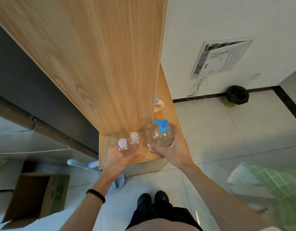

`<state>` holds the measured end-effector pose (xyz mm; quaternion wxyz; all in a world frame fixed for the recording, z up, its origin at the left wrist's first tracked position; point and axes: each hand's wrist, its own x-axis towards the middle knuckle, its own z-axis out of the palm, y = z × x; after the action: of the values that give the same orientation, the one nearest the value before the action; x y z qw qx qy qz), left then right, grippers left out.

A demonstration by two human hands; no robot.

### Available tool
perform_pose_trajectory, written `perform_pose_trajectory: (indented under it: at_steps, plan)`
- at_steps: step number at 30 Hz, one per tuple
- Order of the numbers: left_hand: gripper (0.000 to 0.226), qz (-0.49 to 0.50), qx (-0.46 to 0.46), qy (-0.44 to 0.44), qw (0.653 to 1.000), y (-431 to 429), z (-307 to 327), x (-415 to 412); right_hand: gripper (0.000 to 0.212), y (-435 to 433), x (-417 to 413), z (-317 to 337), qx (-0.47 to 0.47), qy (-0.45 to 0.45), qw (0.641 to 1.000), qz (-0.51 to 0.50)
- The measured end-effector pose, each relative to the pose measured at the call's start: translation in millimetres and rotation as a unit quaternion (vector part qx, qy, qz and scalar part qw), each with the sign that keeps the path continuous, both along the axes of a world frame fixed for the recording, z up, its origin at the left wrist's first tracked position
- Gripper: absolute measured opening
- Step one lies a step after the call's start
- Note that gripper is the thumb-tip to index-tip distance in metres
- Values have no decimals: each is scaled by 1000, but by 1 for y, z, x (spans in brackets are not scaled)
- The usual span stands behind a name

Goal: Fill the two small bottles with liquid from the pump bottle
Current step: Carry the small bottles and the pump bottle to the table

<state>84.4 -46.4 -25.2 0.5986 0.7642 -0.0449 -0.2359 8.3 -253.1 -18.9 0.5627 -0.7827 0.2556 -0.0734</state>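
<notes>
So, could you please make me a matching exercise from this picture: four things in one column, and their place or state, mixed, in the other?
1 pump bottle
2 two small bottles
3 waste bin
4 cardboard box

A held in the left hand
B open, at lower left
C held in the right hand
D green, at upper right

Pairs: 1-C, 2-A, 3-D, 4-B.
</notes>
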Motion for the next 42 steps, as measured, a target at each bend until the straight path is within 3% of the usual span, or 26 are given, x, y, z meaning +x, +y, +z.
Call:
perform_pose_trajectory:
  at_steps: [5,9,14,16,22,25,34,38,42]
  plan:
    - [27,-95,-19,38,995,-10,19,-22,82,-11,-55,5,146,-43,986,-67]
    - [37,-153,-71,142,975,-29,20,-42,59,-20,-126,5,238,-55,961,-131]
    - [67,-215,-73,208,952,-57,7,-66,68,-20,-189,-7,326,-46,917,-225]
    - [62,-230,-77,232,942,-66,2,-77,76,-15,-207,-12,344,-46,902,-257]
    - [50,-290,-41,266,919,-87,-7,-94,69,20,-234,-15,306,-27,876,-371]
    - [55,-332,-23,281,900,-94,-10,-94,62,39,-240,-13,273,-21,860,-431]
    - [66,-483,42,305,820,-88,-31,-91,70,96,-267,-3,239,-17,790,-565]
    - [61,-532,55,311,786,-92,-37,-110,67,122,-295,-2,239,-7,735,-635]
    - [69,-569,60,310,759,-101,-36,-142,68,145,-327,-5,246,-27,677,-693]
